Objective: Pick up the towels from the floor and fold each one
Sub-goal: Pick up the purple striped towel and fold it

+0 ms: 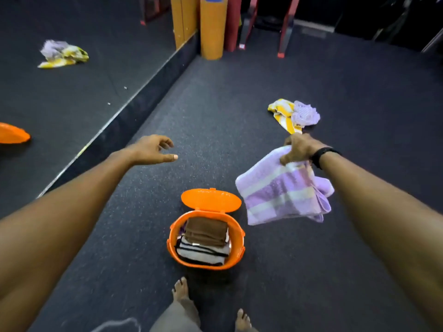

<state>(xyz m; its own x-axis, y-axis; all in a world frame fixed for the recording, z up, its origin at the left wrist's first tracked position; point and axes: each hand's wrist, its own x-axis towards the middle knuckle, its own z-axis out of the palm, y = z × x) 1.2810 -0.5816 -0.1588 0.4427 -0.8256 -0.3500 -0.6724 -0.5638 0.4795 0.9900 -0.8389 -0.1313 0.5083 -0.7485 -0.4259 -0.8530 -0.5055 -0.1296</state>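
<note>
Right hand (296,149) grips folded towel (280,192) above basket (172,238); left hand (155,149) loose, empty. Next likely: lower towel into basket.

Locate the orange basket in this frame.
In the head view, the orange basket stands on the floor at bottom centre, lid open, just beyond the person's feet and below-left of the purple towel.

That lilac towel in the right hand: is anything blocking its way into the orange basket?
Nothing visible. The lilac towel hangs above and right of the orange basket, whose lid is tipped open.
</note>
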